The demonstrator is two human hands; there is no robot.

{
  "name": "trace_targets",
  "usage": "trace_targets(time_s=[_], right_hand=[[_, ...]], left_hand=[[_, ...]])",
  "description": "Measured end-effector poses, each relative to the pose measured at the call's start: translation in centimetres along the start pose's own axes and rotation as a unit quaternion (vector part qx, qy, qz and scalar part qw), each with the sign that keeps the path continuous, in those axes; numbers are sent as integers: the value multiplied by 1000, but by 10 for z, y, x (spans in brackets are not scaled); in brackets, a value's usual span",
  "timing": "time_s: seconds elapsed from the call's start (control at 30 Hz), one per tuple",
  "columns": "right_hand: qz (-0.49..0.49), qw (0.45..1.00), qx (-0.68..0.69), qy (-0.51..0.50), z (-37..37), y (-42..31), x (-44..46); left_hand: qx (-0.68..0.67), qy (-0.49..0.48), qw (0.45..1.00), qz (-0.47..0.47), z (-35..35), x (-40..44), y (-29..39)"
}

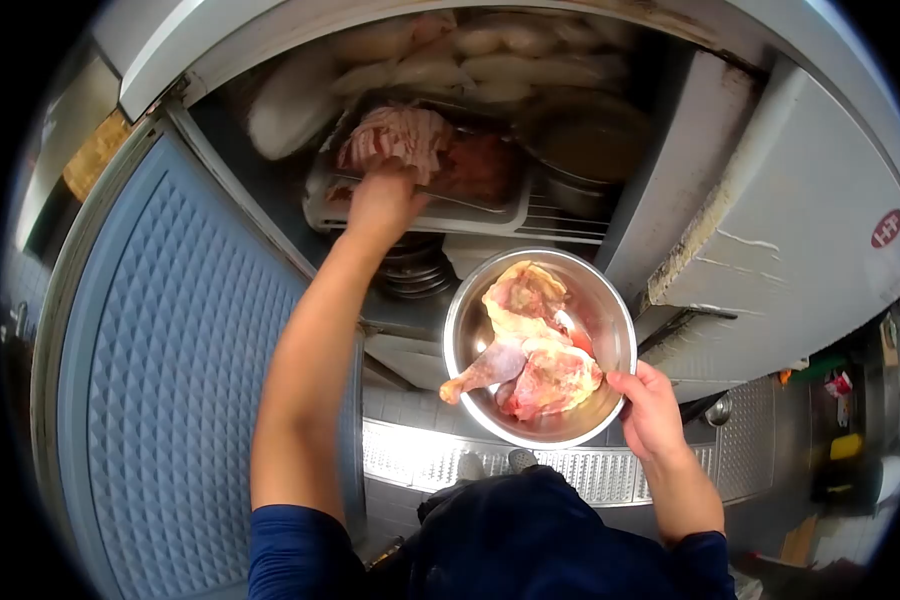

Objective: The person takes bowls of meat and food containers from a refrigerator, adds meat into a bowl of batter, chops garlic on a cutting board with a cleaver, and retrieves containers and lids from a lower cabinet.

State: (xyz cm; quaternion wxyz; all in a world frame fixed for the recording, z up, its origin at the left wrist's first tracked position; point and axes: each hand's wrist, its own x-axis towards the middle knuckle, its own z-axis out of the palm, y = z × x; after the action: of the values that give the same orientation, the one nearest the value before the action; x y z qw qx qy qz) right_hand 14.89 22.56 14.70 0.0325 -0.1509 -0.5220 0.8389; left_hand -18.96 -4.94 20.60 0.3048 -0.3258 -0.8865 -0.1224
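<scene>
My right hand [650,405] grips the rim of a round steel bowl [457,310], thumb over the edge. Raw chicken pieces [540,350] lie in the bowl, and one drumstick [485,370] pokes out over its left rim. Inside the open refrigerator, my left hand [388,200] is at the front of a tray [515,215], against pale pink sliced meat [400,138]. Its fingertips are in shadow, partly lost against the slices, so its grip is unclear. Darker red meat [480,165] sits beside the slices on the same tray.
A quilted blue refrigerator door [180,370] stands open on the left; a pale door [800,230] is on the right. Behind the tray are stacked wrapped bags [500,65]. A round pot [585,150] sits on the wire shelf. Stacked metal dishes [413,268] are below.
</scene>
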Motion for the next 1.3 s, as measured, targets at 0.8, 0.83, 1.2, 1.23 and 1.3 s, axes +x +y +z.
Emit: trace_targets(time_s=[0.8, 0.83, 1.2, 1.23, 1.3], right_hand=[[-131, 973, 174, 72, 127, -55, 165], [-159, 961, 210, 81, 121, -56, 166], [-212, 971, 34, -102, 101, 15, 101], [-209, 967, -7, -144, 82, 43, 101], [-177, 958, -148, -169, 45, 98, 98]], left_hand=[[-105, 101, 989, 11, -19, 10, -58], [-113, 101, 988, -6, -14, 9, -56], [-10, 279, 956, -94, -52, -132, 80], [3, 273, 956, -102, -59, -172, 103], [98, 237, 960, -112, -79, -265, 146]])
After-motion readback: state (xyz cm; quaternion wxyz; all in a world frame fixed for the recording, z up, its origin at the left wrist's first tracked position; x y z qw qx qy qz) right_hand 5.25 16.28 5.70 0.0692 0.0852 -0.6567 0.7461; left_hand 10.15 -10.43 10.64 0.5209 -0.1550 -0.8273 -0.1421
